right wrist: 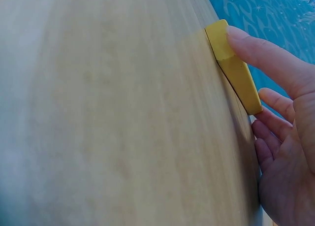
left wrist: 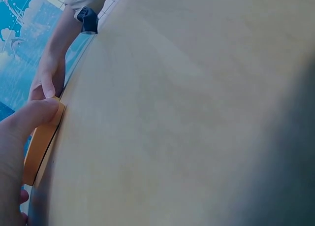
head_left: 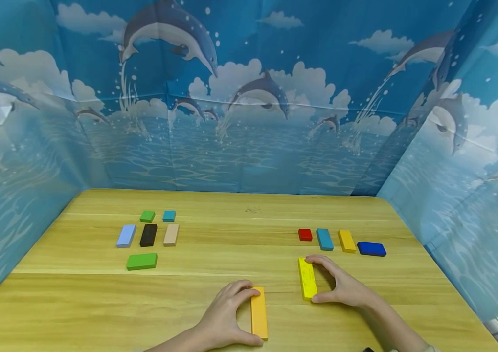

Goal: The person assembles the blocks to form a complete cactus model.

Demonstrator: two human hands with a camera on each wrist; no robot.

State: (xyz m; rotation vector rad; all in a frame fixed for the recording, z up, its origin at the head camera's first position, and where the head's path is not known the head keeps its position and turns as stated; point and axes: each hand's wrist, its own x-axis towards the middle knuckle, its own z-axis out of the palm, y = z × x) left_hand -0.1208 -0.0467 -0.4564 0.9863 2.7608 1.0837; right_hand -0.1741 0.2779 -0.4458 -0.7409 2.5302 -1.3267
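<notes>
In the head view my left hand [head_left: 227, 315] pinches a long orange block [head_left: 259, 315] lengthwise, thumb at its near end and fingers at its far end. That block [left wrist: 41, 147] shows at the left edge of the left wrist view, under the thumb. To the right, my right hand [head_left: 341, 286] holds a bright yellow block [head_left: 307, 278] the same way, thumb at the near end and fingertips at the far end. The right wrist view shows the thumb against the end of this block [right wrist: 236, 68]. Both blocks are at the wooden tabletop.
At left lie green [head_left: 142, 261], light blue [head_left: 126, 236], black [head_left: 148, 235] and beige [head_left: 171, 235] blocks, with small green [head_left: 147, 216] and blue [head_left: 169, 216] ones behind. At right lie red [head_left: 305, 234], blue [head_left: 325, 239], yellow [head_left: 347, 241] and dark blue [head_left: 372, 249] blocks. A dolphin-print curtain [head_left: 249, 146] surrounds the table.
</notes>
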